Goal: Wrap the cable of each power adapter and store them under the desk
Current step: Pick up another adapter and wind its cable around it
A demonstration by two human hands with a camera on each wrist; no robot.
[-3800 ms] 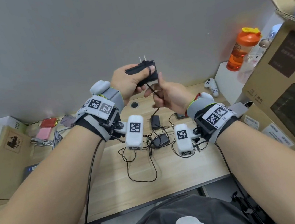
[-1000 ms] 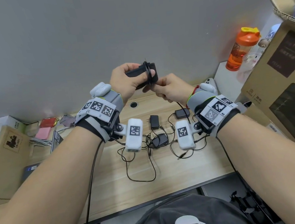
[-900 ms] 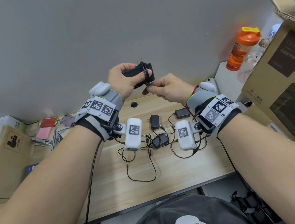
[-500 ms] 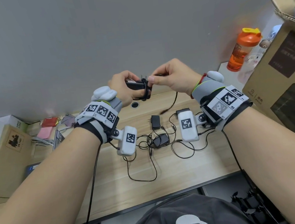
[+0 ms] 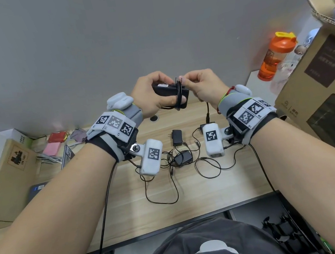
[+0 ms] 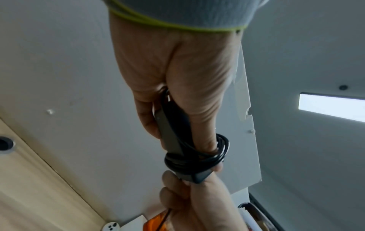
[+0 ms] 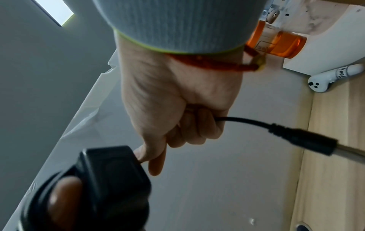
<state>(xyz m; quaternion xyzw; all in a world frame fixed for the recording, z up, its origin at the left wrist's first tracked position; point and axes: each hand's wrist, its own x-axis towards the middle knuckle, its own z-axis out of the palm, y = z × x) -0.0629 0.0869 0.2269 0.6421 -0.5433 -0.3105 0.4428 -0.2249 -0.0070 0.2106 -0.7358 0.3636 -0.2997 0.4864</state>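
Observation:
My left hand grips a black power adapter in the air above the desk, thumb under several turns of its black cable wound round the body. My right hand pinches that cable right beside the adapter; the short free end with its barrel plug hangs below the hand. Three more black adapters lie on the wooden desk with loose tangled cables.
Cardboard boxes stand at the left and right of the desk. An orange bottle and a white controller sit at the back right. A cable hole is in the desk near the grey wall.
The right hand circled the adapter, laying more cable turns on it. The free cable has grown short and its plug has lifted off the desk. The left hand tilted the adapter.

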